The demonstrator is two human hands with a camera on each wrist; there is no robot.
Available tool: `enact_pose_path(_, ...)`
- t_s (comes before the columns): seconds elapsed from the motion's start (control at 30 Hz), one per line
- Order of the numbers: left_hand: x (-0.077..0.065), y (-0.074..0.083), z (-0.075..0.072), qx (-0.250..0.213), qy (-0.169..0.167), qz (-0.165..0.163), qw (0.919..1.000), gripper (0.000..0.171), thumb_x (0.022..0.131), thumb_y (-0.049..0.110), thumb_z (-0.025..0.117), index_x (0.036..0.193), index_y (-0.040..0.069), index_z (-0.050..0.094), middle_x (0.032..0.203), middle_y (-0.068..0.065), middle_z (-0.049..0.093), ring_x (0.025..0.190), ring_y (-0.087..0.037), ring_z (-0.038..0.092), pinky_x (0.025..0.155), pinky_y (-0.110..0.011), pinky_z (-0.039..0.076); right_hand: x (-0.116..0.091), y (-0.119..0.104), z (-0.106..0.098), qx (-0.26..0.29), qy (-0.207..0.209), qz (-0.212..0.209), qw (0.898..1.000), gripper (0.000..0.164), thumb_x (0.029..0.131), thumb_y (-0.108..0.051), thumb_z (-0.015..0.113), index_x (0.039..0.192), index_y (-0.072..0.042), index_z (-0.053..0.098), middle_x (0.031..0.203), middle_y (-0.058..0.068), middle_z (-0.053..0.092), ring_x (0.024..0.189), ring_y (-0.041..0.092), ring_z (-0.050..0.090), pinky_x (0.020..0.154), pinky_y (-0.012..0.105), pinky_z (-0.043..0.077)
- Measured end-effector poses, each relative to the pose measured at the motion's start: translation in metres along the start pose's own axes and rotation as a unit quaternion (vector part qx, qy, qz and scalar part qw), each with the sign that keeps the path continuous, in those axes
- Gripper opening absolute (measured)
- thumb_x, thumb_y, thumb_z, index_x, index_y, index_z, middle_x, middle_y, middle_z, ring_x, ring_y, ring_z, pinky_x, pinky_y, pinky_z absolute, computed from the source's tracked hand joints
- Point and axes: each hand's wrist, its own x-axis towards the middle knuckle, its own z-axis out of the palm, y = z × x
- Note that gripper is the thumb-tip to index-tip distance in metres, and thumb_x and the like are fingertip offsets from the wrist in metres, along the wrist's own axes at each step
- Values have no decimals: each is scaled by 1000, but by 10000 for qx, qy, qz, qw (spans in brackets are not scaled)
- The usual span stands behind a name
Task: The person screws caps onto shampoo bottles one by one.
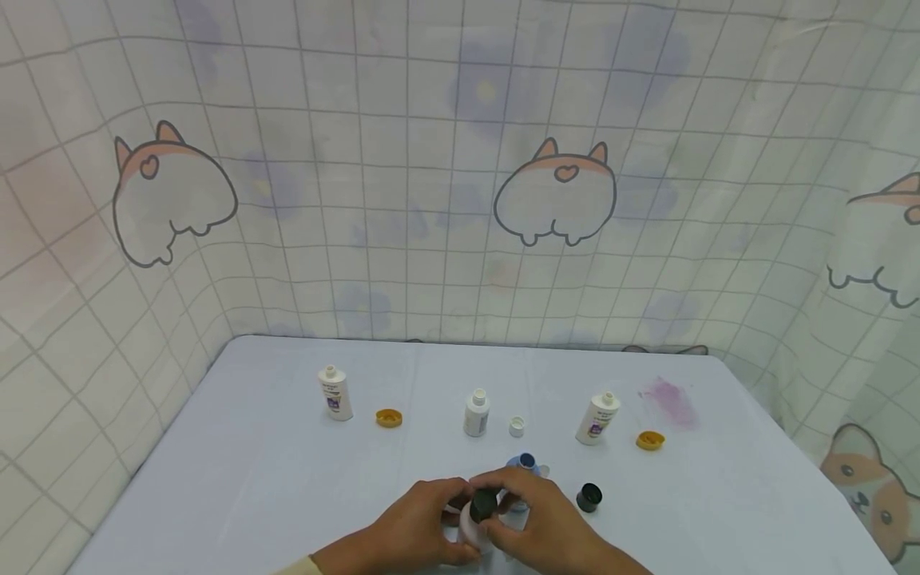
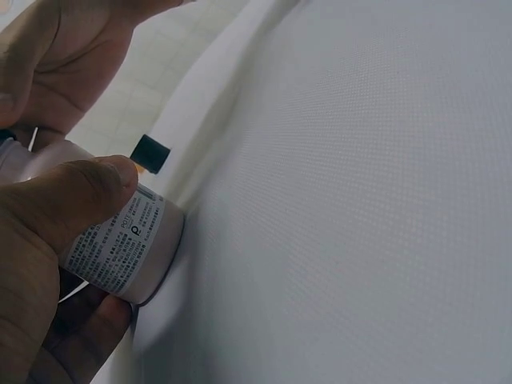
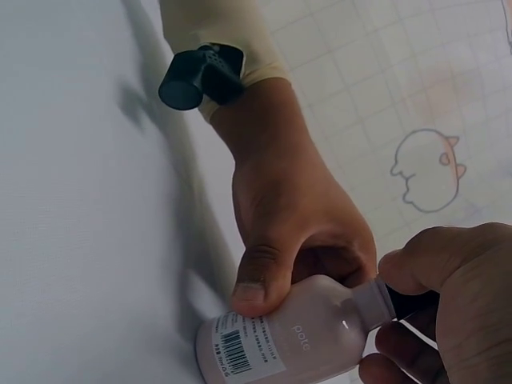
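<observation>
My left hand (image 1: 413,523) grips the body of a pale pink bottle (image 3: 320,328), thumb across its labelled side. The bottle stands upright at the table's near edge. At its neck, the fingers and thumb of my right hand (image 1: 542,511) pinch a black cap (image 1: 484,505). Whether the cap is screwed tight cannot be seen. Just behind the right hand is a blue bottle (image 1: 527,461) with an uncapped top, its lower part mostly hidden. A loose black cap (image 1: 589,497) lies to the right of that hand.
Farther back on the white table (image 1: 237,479) stand uncapped white bottles at left (image 1: 335,393), middle (image 1: 477,414) and right (image 1: 598,418). Beside them lie a yellow cap (image 1: 389,418), a white cap (image 1: 517,426) and another yellow cap (image 1: 650,440). A patterned curtain (image 1: 402,160) surrounds the table.
</observation>
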Motion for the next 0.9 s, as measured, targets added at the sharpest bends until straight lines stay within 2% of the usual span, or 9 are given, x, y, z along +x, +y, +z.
enact_pose_path(0.23, 0, -1, 0, -29, -30, 34, 10000, 54, 69, 42, 82, 114, 28, 57, 110, 20, 57, 98, 0, 56, 82, -19, 50, -2, 3, 1, -71, -146, 216, 9996, 38, 89, -26, 67, 124, -23, 54, 116, -6, 59, 99, 8, 56, 81, 29, 52)
enact_pose_path(0.7, -1, 1, -2, -85, -26, 180, 9998, 54, 68, 39, 83, 114, 27, 57, 110, 18, 57, 99, 1, 56, 81, -16, 49, -1, 7, 5, -124, -66, -72, 9999, 39, 89, -21, 66, 126, -22, 54, 118, -6, 58, 100, 9, 56, 78, 27, 53)
enact_pose_path(0.9, -1, 1, -2, -59, -25, 133, 9999, 54, 68, 40, 83, 114, 28, 57, 109, 19, 57, 99, 1, 56, 81, -16, 49, -2, 6, 5, -216, -73, 128, 9997, 40, 89, -23, 67, 126, -25, 54, 119, -9, 57, 99, 8, 55, 79, 26, 52)
